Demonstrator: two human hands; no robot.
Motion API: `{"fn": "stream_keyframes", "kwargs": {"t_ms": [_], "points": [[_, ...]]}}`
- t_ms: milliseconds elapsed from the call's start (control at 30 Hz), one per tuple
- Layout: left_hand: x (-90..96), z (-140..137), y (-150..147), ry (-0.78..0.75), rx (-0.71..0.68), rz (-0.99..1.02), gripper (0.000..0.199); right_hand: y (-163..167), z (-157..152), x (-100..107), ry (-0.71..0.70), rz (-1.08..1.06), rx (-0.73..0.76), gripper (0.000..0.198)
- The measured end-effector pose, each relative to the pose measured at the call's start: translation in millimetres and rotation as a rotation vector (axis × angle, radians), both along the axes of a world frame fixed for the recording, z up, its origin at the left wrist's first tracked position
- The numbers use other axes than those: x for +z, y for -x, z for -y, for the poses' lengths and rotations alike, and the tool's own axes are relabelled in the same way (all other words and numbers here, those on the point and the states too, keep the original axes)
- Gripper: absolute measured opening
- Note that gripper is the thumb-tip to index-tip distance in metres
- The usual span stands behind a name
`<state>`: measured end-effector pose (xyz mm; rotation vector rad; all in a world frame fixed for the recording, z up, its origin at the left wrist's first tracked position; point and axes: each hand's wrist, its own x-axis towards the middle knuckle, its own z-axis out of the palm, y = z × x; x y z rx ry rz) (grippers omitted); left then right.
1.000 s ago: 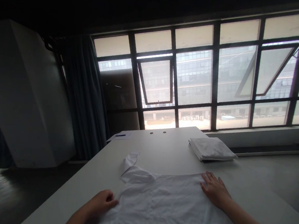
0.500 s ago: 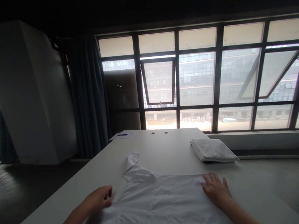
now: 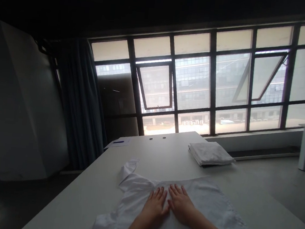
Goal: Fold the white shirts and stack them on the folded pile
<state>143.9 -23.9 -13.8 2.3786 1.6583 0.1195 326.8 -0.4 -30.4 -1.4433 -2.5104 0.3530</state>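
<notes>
A white buttoned shirt (image 3: 208, 206) lies spread on the white table (image 3: 79, 197), with creases across its cloth. One part of it, perhaps the collar or a sleeve, sticks up twisted at the far left corner. On the middle of the shirt rests my left hand (image 3: 156, 204), palm down with fingers stretched out. My right hand (image 3: 181, 203) lies flat just beside it, fingers also extended and apart from any grip. The shirt's near part runs out of view at the bottom.
A folded stack of white cloth (image 3: 210, 153) sits at the table's right edge. Paper with a pen (image 3: 119, 142) lies at the far left edge. Two round holes pierce the far tabletop. Beyond are a dark curtain (image 3: 80, 104), windows, and a white bench (image 3: 304, 147) at right.
Both hands have moved inward from the shirt's two sides to its middle. My left hand has gone from curled at the left edge to flat. The view has turned slightly right.
</notes>
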Motion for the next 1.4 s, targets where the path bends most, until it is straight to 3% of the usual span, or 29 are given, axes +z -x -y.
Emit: {"fn": "stream_keyframes", "kwargs": {"t_ms": [167,300,400,500,567,733,867,1033,1400], "points": [[4.4,-4,62,-0.035,0.074,-0.075,0.08,-89,-14,0,0.004,0.068,-0.18,0.081],[7.8,7,116,-0.037,0.214,-0.183,0.082,-170,-21,-6,-0.025,0.148,-0.388,0.078],[7.3,22,146,-0.078,0.283,-0.23,0.079,-215,-17,-11,-0.173,0.205,-0.534,0.07],[3.5,38,161,-0.161,0.295,-0.236,0.071,-233,0,-13,-0.316,0.224,-0.534,0.065],[-3.0,50,159,-0.149,0.27,-0.202,0.066,-227,18,-15,-0.306,0.211,-0.52,0.061],[-22.3,85,131,0.081,0.299,-0.162,0.071,-179,71,-37,-0.187,0.11,-0.466,0.062],[-15.8,100,122,0.044,0.396,-0.225,0.081,-153,82,-44,-0.132,0.067,-0.328,0.068],[-0.2,80,133,-0.001,0.43,-0.239,0.078,-135,45,-27,-0.077,0.069,-0.296,0.073],[9.1,-15,159,-0.083,0.412,-0.199,0.078,-93,-63,-1,-0.034,0.134,-0.267,0.073]]}}
